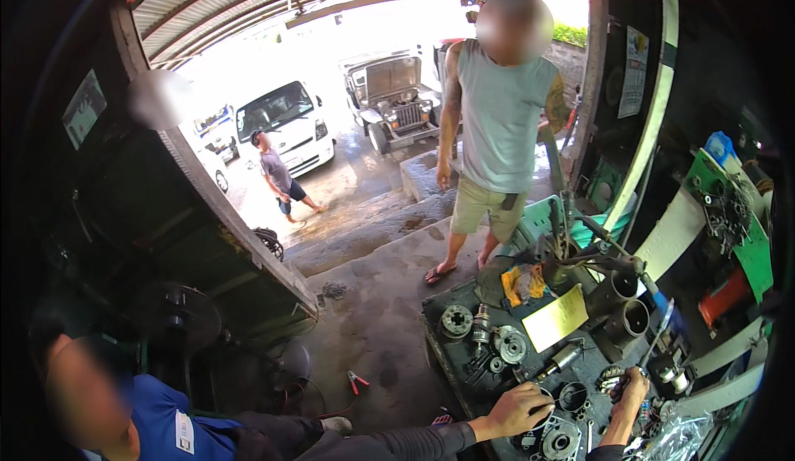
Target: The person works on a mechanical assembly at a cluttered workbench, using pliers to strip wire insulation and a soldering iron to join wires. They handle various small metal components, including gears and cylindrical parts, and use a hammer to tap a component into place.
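Desk (pixel 451 370), dark-topped, crowded with metal parts. Left hand (pixel 517 411): reaches over the front part of the desk, fingers bent, at the near-left side of an open ring-shaped housing (pixel 573 385). Grip: fingertips drawn close; cannot tell whether they pinch anything. Just below the hand: a round metal housing (pixel 561 441), lying flat.

Right hand (pixel 631 393): to the right of the ring-shaped housing, fingers curled at a ridged metal part (pixel 611 374). Grip: bent inward, partly hidden; cannot tell whether it closes on that part. Clear plastic bag (pixel 681 436) near this hand, to its right.

Farther back on the desk: yellow sheet (pixel 555 318), two open cylinders (pixel 621 326) to its right, orange-yellow cloth (pixel 522 284) behind it. Floor, left of desk: red-handled pliers (pixel 357 382). Beyond the desk: a standing person (pixel 505 121) in a sleeveless shirt.
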`<state>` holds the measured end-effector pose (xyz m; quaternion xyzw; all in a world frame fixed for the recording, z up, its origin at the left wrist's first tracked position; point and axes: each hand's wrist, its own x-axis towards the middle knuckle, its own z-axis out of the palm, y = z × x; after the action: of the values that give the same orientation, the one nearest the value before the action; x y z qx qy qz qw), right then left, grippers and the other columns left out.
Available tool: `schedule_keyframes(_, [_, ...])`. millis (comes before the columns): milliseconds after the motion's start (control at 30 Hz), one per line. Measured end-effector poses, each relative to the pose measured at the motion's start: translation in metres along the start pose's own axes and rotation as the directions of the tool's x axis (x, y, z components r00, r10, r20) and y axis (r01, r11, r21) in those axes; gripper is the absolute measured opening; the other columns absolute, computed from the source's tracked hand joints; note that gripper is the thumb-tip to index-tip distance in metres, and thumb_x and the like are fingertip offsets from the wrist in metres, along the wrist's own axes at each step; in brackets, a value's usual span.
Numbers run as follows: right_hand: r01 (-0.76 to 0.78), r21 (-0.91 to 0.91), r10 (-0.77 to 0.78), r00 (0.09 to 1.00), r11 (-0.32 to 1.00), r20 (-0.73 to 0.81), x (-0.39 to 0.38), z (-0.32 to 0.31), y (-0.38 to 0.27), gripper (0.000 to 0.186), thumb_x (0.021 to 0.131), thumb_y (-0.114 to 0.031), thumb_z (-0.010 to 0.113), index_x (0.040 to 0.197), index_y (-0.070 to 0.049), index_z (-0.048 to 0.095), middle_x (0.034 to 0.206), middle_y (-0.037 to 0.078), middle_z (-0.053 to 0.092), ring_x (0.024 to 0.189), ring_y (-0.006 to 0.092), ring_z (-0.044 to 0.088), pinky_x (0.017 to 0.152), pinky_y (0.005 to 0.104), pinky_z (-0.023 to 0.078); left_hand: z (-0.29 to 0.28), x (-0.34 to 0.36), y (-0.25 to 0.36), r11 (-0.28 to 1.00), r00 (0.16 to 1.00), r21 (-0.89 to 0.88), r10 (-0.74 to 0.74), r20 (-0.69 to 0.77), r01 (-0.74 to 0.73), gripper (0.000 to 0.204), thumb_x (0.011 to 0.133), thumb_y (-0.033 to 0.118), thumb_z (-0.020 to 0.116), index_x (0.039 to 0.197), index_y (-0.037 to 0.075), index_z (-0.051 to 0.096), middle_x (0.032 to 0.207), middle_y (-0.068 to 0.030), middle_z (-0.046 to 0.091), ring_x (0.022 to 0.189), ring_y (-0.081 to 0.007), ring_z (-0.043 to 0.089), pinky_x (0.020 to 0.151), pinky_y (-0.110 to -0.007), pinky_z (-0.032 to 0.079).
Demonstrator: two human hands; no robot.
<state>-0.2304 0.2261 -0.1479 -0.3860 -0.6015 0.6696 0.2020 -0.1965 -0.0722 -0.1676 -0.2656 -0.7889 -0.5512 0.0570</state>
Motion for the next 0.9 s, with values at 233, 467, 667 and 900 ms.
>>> schedule_keyframes(233, [0.051,-0.006,-0.051,0.998,0.999,0.021,0.003,-0.012,0.004,0.020,0.086,-0.018,0.066,0.076,-0.006,0.054,0.058,0.002,0.049,0.040,0.0136,0.046,0.034,0.0299,0.036,0.020,-0.009,-0.007,0.993,0.991,0.046,0.112,-0.067,-0.110,0.016,0.094,0.021,0.076,0.100,0.006,0.076,0.092,-0.0081,0.068,0.094,-0.0255,0.064,0.086,-0.038,0.054])
schedule_keyframes(467, [0.124,-0.099,-0.122,0.992,0.987,0.021,0.011,-0.028,0.011,0.016,0.088,-0.013,0.066,0.078,-0.004,0.057,0.060,0.001,0.053,0.040,0.0125,0.046,0.034,0.0299,0.035,0.016,-0.012,-0.004,0.994,0.993,0.074,0.090,-0.070,-0.085,0.014,0.092,0.024,0.075,0.096,0.010,0.077,0.087,-0.0029,0.066,0.093,-0.0217,0.064,0.086,-0.037,0.051])
schedule_keyframes(667, [0.157,-0.225,-0.186,0.976,0.962,-0.114,-0.006,-0.019,0.002,0.022,0.085,-0.015,0.074,0.094,0.004,0.068,0.065,0.004,0.061,0.048,0.0144,0.054,0.043,0.0321,0.040,0.004,-0.009,0.004,0.980,0.991,0.154,0.134,-0.027,-0.128,0.012,0.088,0.021,0.079,0.091,0.010,0.079,0.082,-0.0071,0.071,0.088,-0.0259,0.068,0.080,-0.039,0.053])
schedule_keyframes(900, [0.103,-0.156,-0.114,0.991,0.982,-0.065,-0.019,-0.011,-0.007,0.020,0.082,-0.015,0.074,0.074,0.001,0.065,0.059,0.004,0.059,0.046,0.0136,0.051,0.043,0.0346,0.039,0.001,-0.010,0.006,0.972,0.979,0.146,0.195,-0.051,-0.186,0.009,0.084,0.015,0.079,0.089,0.008,0.078,0.083,-0.0058,0.072,0.089,-0.0270,0.067,0.084,-0.040,0.052])
